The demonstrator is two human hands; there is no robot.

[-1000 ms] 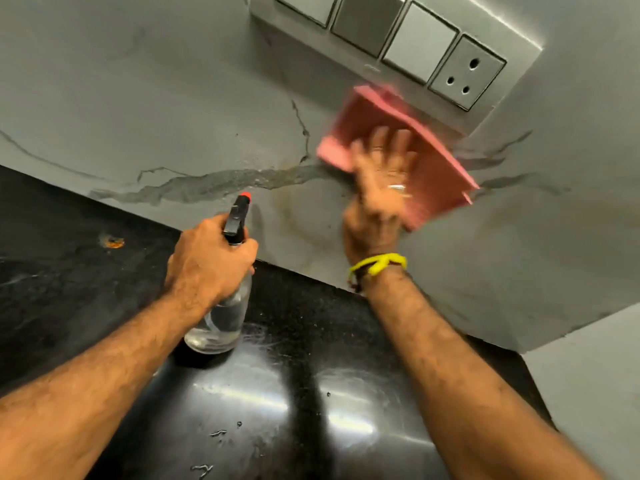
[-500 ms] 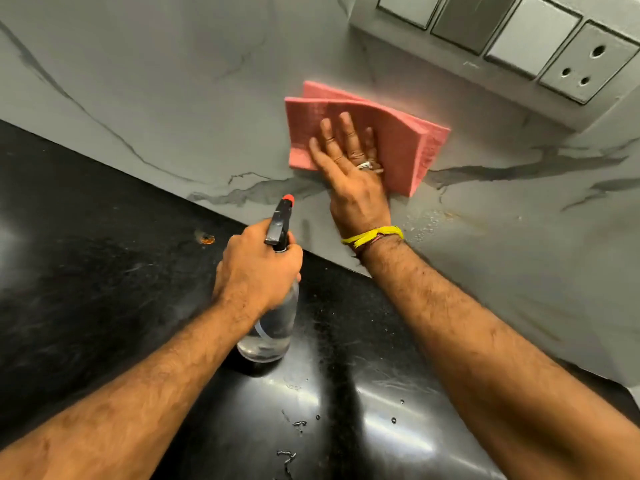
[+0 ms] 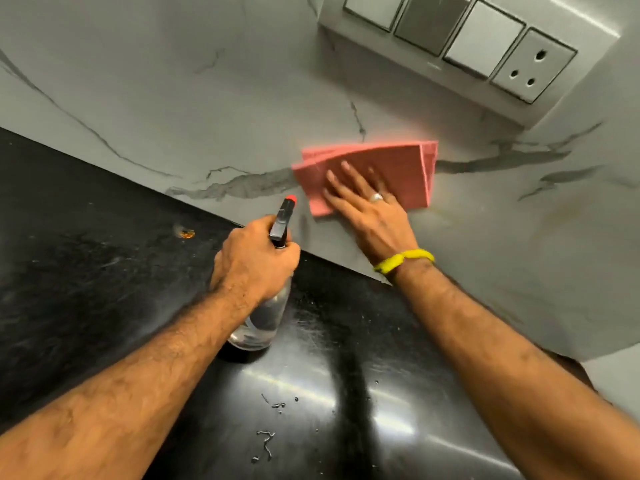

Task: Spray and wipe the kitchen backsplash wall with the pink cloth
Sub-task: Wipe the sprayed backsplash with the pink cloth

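Note:
A folded pink cloth [image 3: 388, 164] lies flat against the grey marble-patterned backsplash wall [image 3: 207, 109], low down near the counter. My right hand [image 3: 370, 209] presses on it with straight, spread fingers. My left hand [image 3: 252, 261] grips the neck of a clear spray bottle [image 3: 263, 320] with a black head and red nozzle. The bottle stands on the black countertop [image 3: 86, 271], just left of the cloth.
A switch and socket panel [image 3: 467, 46] sits on the wall above and right of the cloth. A small orange spot [image 3: 187, 233] marks the counter near the wall. Water drops [image 3: 266, 441] lie on the glossy counter in front. A side wall [image 3: 613, 375] closes the right.
My right hand has slid the cloth from under the switch panel, left, then down and right along the wall. The left hand keeps its hold on the bottle on the counter.

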